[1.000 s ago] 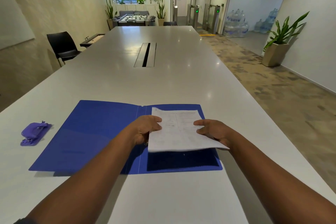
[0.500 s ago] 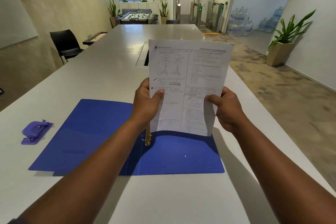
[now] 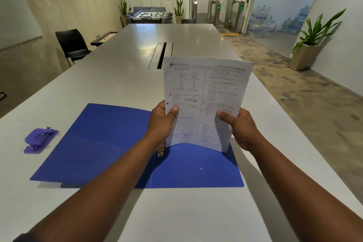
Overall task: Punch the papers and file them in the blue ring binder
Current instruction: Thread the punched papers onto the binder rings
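I hold the printed papers (image 3: 204, 96) upright above the table, their printed side toward me. My left hand (image 3: 160, 122) grips the lower left edge and my right hand (image 3: 239, 125) grips the lower right edge. Beneath them the blue ring binder (image 3: 110, 143) lies flat and open on the white table (image 3: 110, 76). A gold metal fastener (image 3: 161, 151) shows at the binder's spine, just below my left hand. A purple hole punch (image 3: 40, 139) sits on the table to the left of the binder, apart from it.
A cable slot (image 3: 161, 55) runs along the table's middle behind the papers. A black chair (image 3: 71, 45) stands at the table's left side. A potted plant (image 3: 310, 45) stands by the right wall, and the table's right edge drops to carpet.
The papers were lying tilted over the binder's right half; both hands have lifted them upright, and since half a second ago they sit slightly lower and to the right.
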Action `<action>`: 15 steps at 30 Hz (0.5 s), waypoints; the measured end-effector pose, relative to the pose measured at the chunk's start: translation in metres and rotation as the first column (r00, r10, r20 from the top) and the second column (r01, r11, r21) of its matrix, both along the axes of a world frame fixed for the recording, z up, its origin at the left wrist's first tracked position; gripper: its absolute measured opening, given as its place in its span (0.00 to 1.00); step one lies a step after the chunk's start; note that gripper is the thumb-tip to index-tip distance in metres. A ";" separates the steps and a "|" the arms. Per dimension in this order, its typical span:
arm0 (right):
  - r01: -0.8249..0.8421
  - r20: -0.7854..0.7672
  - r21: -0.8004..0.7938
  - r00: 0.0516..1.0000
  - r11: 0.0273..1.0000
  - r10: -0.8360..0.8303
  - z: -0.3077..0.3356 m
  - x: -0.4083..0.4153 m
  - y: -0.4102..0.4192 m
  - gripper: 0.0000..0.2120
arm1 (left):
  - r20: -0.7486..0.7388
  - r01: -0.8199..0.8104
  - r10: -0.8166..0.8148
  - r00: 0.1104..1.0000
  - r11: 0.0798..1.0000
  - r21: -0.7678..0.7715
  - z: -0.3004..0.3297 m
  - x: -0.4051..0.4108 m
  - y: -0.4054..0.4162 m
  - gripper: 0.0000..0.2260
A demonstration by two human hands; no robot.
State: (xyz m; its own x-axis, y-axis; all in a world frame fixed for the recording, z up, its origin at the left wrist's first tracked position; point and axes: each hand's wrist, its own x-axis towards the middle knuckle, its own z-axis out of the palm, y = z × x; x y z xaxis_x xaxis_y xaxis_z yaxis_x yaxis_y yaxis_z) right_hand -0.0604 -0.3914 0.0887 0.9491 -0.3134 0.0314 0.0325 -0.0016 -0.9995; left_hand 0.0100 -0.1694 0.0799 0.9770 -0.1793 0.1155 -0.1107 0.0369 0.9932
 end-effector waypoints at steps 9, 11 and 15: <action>0.067 0.040 -0.174 0.997 0.982 -0.061 0.018 0.004 0.015 0.05 | -0.124 -0.023 0.015 0.992 0.997 -0.067 0.012 0.002 0.012 0.07; 0.071 0.016 -0.195 0.997 0.978 -0.069 0.017 0.006 0.019 0.04 | -0.162 -0.017 0.008 0.987 0.998 -0.058 0.011 0.003 0.018 0.08; 0.027 -0.059 -0.210 0.997 0.977 -0.041 0.013 0.010 0.025 0.05 | -0.231 -0.009 0.005 0.973 1.000 -0.016 0.004 0.008 0.031 0.10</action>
